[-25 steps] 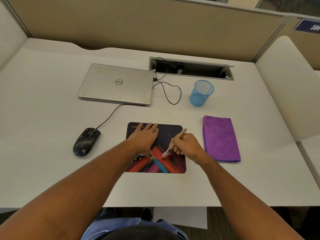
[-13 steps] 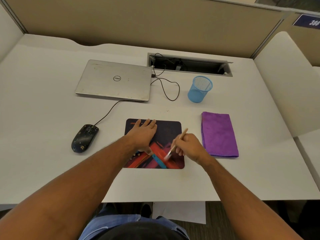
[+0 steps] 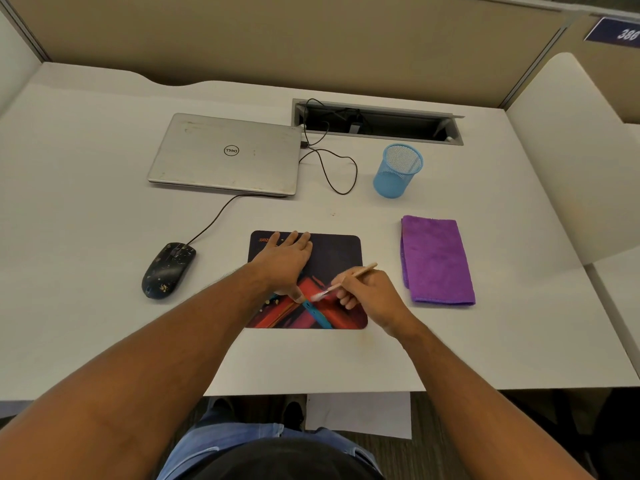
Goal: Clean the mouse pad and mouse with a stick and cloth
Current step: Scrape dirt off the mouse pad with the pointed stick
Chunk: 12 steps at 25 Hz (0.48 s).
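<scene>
While stick (image 3: 349,280) touches mouse pad (image 3: 337,252), mesh cup (image 3: 397,170) upright

The desk (image 3: 104,209) is smooth, matt white laminate. The laptop (image 3: 225,154) has a brushed, scuffed silver metal lid. The cup (image 3: 398,169) is fine blue wire mesh. The cloth (image 3: 436,261) is fuzzy purple microfibre. The mouse (image 3: 168,270) is black plastic, speckled. The pad (image 3: 332,251) looks matt printed fabric; the stick (image 3: 360,271) is pale wood.

Mouse pad (image 3: 332,251): dark, red and blue streaks, flat on the desk. Stick (image 3: 346,283): thin, pale wood, tilted, whitish tip down on the pad's middle. Mouse (image 3: 168,270): black, speckled, corded, left of pad, apart. Cloth (image 3: 437,259): purple, folded, flat, right of pad.
</scene>
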Tool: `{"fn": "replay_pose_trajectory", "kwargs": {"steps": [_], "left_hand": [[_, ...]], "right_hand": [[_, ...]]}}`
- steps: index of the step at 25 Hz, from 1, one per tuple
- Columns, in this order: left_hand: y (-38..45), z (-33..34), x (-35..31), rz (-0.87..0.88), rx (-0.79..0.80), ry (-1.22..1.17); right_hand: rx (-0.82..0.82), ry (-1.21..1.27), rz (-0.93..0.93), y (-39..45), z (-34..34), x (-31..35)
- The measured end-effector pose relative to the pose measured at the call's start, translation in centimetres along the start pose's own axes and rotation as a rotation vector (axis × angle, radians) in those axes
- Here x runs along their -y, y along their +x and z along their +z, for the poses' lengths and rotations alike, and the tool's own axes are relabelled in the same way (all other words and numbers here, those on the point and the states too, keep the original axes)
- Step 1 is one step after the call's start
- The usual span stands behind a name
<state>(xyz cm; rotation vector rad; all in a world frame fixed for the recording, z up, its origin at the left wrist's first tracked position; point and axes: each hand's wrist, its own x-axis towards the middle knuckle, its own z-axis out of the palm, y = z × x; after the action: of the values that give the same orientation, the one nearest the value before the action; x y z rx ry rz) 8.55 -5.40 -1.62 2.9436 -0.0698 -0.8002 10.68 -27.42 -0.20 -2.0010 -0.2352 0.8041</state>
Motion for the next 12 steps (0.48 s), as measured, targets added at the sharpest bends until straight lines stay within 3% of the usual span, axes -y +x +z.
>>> {"fn": "replay_pose_trajectory", "kwargs": {"steps": [6, 9, 12], "left_hand": [[0.0, -0.1, 0.0, -0.001, 0.006, 0.008], [-0.1, -0.2, -0.2, -0.003, 0.004, 0.016], [-0.2, -0.2, -0.3, -0.009, -0.001, 0.022]], "right_hand": [[0.16, -0.419, 0.004, -0.8, -0.3, 0.9], [0.145, -0.367, -0.064, -1.1, -0.3, 2.1], [0.235, -0.328, -0.12, -1.4, 1.1, 1.8]]}}
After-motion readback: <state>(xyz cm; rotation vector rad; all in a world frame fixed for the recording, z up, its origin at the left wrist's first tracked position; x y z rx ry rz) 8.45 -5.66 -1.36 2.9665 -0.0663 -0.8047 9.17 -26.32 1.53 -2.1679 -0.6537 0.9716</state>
